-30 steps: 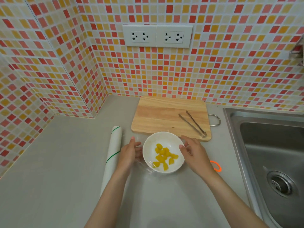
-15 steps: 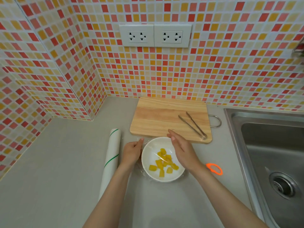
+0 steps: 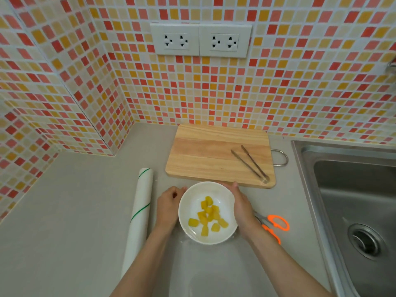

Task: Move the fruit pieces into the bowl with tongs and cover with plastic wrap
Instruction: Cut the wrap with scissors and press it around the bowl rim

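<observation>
A white bowl [image 3: 192, 202] stands on the counter in front of the wooden cutting board [image 3: 205, 151]. Several yellow fruit pieces [image 3: 209, 217] lie inside it under a sheet of clear plastic wrap [image 3: 190, 237] that crinkles around the base. My left hand [image 3: 169, 205] presses against the bowl's left side with fingers curled. My right hand [image 3: 242, 205] lies flat along the bowl's right side, fingers together. Metal tongs [image 3: 250, 163] rest on the right part of the board. The plastic wrap roll [image 3: 140, 215] lies left of my left hand.
Orange-handled scissors [image 3: 274, 225] lie on the counter right of my right wrist. A steel sink [image 3: 353, 200] fills the right side. Tiled walls close off the back and the left corner, with two sockets [image 3: 200, 40] above the board.
My right hand moved from over the bowl's top to its right side. My left hand slid down against the left side. The view shifted, uncovering more of the scissors.
</observation>
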`<action>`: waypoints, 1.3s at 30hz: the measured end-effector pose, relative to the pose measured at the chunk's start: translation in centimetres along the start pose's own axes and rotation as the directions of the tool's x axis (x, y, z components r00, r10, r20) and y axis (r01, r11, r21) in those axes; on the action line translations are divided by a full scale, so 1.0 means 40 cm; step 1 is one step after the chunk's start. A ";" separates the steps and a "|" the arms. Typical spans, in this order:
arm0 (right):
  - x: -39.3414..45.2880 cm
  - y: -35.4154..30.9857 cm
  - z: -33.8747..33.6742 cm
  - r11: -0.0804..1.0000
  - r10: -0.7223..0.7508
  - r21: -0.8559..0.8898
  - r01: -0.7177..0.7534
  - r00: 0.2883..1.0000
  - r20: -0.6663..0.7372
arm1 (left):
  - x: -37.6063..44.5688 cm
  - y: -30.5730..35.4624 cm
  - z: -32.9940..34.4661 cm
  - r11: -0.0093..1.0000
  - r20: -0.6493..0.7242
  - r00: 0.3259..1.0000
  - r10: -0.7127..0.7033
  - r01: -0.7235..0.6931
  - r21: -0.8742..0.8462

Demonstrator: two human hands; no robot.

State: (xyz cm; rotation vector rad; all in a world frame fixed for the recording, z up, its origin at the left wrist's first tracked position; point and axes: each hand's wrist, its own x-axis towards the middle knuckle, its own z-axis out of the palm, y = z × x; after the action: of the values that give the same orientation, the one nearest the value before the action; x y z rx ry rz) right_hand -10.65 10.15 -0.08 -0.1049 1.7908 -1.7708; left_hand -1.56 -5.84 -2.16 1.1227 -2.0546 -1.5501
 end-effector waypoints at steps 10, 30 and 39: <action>0.008 0.010 -0.015 0.965 0.119 0.224 -0.135 0.989 0.084 | -0.046 -0.005 0.018 0.993 -0.119 0.986 0.117 -0.116 0.021; -0.111 0.069 0.076 0.943 -0.254 0.098 0.318 0.879 -0.405 | -0.258 0.028 0.158 0.876 -0.391 0.919 -0.048 -0.150 -0.459; -0.106 0.087 0.064 0.957 -0.132 0.191 0.216 0.917 -0.376 | -0.227 -0.001 0.145 0.834 -0.230 0.960 -0.157 0.004 -0.552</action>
State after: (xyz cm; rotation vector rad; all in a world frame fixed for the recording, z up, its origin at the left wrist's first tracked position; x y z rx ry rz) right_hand -4.79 10.20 -1.57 0.1712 1.8520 -2.2319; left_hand 0.32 4.76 -2.52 1.1170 -1.2726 -1.7566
